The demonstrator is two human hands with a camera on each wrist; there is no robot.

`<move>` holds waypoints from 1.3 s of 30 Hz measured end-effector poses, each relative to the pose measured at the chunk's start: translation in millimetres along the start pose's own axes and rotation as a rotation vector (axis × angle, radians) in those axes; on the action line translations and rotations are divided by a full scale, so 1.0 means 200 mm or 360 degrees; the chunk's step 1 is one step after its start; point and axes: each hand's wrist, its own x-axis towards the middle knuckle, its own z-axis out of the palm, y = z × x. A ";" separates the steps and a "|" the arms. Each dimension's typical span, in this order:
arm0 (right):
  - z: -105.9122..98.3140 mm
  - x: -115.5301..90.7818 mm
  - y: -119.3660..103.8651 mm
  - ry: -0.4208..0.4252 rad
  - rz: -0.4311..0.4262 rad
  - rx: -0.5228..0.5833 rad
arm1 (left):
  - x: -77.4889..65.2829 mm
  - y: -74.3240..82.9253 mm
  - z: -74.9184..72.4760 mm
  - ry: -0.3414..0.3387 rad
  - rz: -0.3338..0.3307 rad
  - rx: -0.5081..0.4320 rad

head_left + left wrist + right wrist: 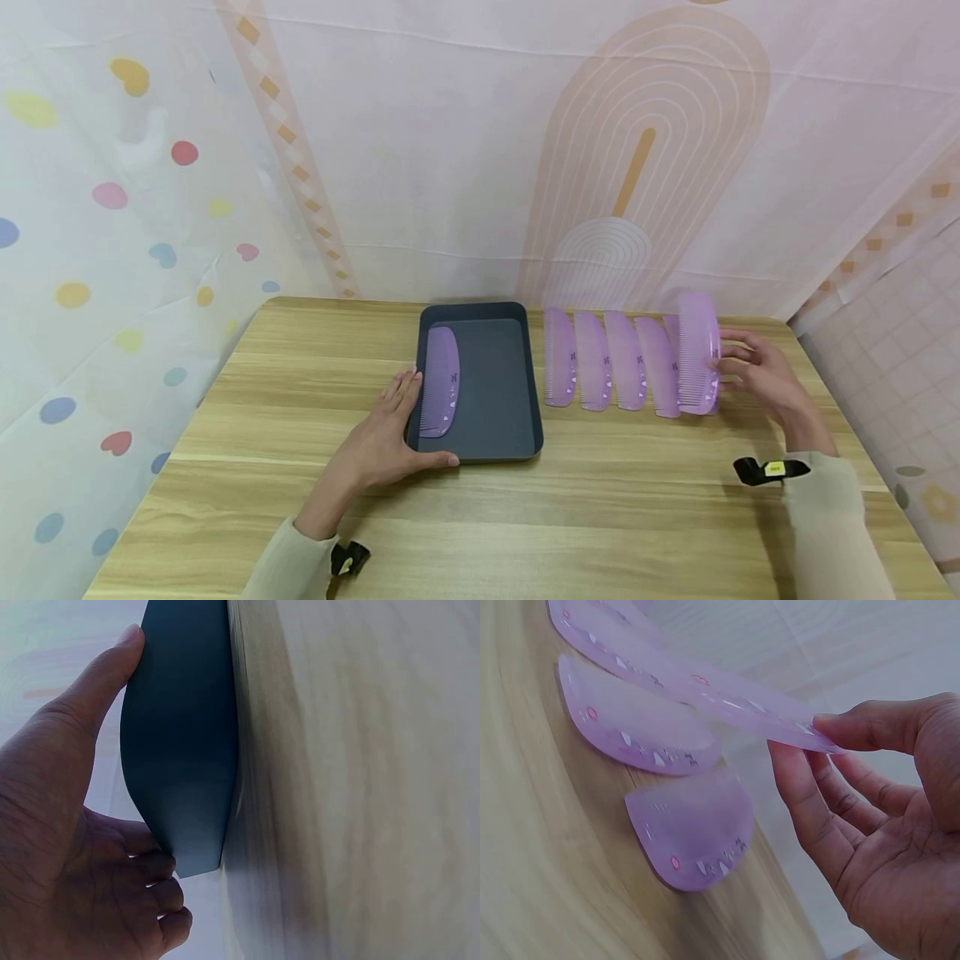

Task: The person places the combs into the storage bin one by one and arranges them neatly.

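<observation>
My right hand (767,379) pinches a translucent purple comb (697,354) between thumb and fingers at its smooth back edge. The right wrist view has this comb (754,709) raised above the others, teeth facing left in the head view. Left of it, several matching combs (592,362) lie in a row on the table; the rightmost is mostly hidden behind the held one. My left hand (378,442) rests at the near left corner of a dark grey tray (495,392), fingers along the left side and thumb at the front rim. Inside the tray, one purple comb (442,383) lies along the left wall.
The wood-grain table (585,517) ends at a patterned cloth backdrop (450,167), close behind the tray and combs. Another cloth (900,350) hangs at the right edge. Black straps (771,470) sit on both wrists.
</observation>
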 end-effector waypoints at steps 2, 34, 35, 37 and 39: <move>0.01 0.00 0.00 -0.0007 -0.0006 0.0016 | 0.00 0.00 0.00 -0.0002 -0.0003 0.0003; 0.22 0.01 -0.09 -0.0128 -0.0073 0.0088 | 0.00 0.00 0.00 0.0000 0.0003 0.0005; 0.23 0.01 -0.09 -0.0131 -0.0078 0.0084 | 0.00 0.00 0.00 -0.0001 0.0003 0.0003; 0.24 0.01 -0.10 -0.0138 -0.0084 0.0080 | 0.00 0.01 -0.01 -0.0002 0.0003 0.0002; 0.26 0.01 -0.10 -0.0144 -0.0092 0.0078 | -0.01 0.01 -0.01 -0.0002 0.0003 0.0002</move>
